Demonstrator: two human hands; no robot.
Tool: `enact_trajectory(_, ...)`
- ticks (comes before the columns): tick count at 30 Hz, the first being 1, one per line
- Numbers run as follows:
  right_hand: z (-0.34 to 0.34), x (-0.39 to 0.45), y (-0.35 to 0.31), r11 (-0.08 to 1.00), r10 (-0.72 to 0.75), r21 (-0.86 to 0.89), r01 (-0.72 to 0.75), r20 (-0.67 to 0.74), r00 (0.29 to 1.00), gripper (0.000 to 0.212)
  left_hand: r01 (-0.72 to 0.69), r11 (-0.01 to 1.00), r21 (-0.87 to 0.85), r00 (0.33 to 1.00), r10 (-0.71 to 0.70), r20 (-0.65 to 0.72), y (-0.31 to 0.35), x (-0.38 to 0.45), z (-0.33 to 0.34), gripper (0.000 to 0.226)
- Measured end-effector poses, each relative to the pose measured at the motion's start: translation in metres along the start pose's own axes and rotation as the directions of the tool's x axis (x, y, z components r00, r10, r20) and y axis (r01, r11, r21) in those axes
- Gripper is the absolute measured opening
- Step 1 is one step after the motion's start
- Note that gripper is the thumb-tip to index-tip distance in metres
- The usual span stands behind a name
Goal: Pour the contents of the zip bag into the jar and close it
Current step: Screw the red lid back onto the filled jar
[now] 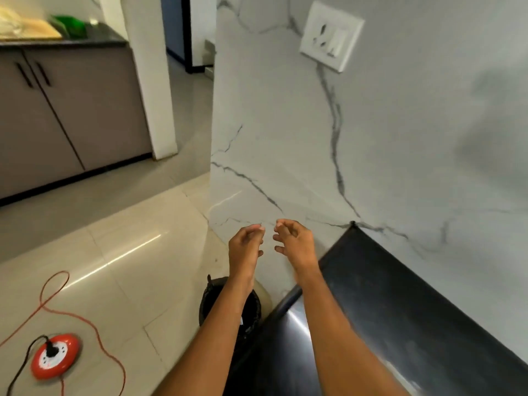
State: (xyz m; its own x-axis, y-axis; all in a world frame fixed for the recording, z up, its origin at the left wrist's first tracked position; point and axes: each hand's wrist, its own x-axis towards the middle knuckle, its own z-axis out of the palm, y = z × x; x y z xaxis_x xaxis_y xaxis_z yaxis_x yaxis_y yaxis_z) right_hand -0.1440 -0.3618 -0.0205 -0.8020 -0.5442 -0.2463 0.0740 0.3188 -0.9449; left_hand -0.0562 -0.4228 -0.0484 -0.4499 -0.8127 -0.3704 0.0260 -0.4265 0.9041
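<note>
No zip bag and no jar show in the head view. My left hand (246,244) and my right hand (294,242) are held out side by side in front of a white marble wall, a small gap between them. Both have the fingers loosely curled and apart, facing each other, and nothing is in either. They hover above the left end of a black countertop (405,304) and over a bin (228,304) lined with a black bag on the floor.
A red extension reel (54,355) with an orange cord and a black plug lies on the tiled floor at lower left. Brown cabinets (63,110) stand at the far left. A white wall socket (331,35) sits high on the marble wall.
</note>
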Motion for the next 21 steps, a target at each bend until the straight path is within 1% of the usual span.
enact_trajectory(5, -0.077, -0.089, -0.037, 0.985, -0.149, 0.067, 0.157, -0.112, 0.983, 0.019, -0.149, 0.988, 0.043, 0.982, 0.143, 0.122, 0.032, -0.104, 0.030, 0.015)
enact_trajectory(11, -0.169, -0.198, -0.054, 0.949, -0.260, 0.116, 0.293, -0.233, 0.937, 0.016, -0.246, 0.968, 0.039, 0.914, 0.219, 0.341, 0.035, -0.226, 0.073, 0.014)
enact_trajectory(14, -0.219, -0.247, -0.055, 0.935, -0.302, 0.090, 0.343, -0.302, 0.904, 0.016, -0.287, 0.958, 0.026, 0.849, 0.241, 0.470, 0.027, -0.279, 0.094, 0.016)
enact_trajectory(16, -0.256, -0.276, -0.050, 0.930, -0.317, 0.065, 0.362, -0.359, 0.878, 0.018, -0.303, 0.953, 0.025, 0.793, 0.237, 0.561, 0.016, -0.313, 0.107, 0.016)
enact_trajectory(21, -0.335, -0.333, -0.019, 0.934, -0.311, -0.004, 0.356, -0.493, 0.812, 0.021, -0.307, 0.950, 0.056, 0.652, 0.167, 0.739, -0.023, -0.370, 0.137, 0.021)
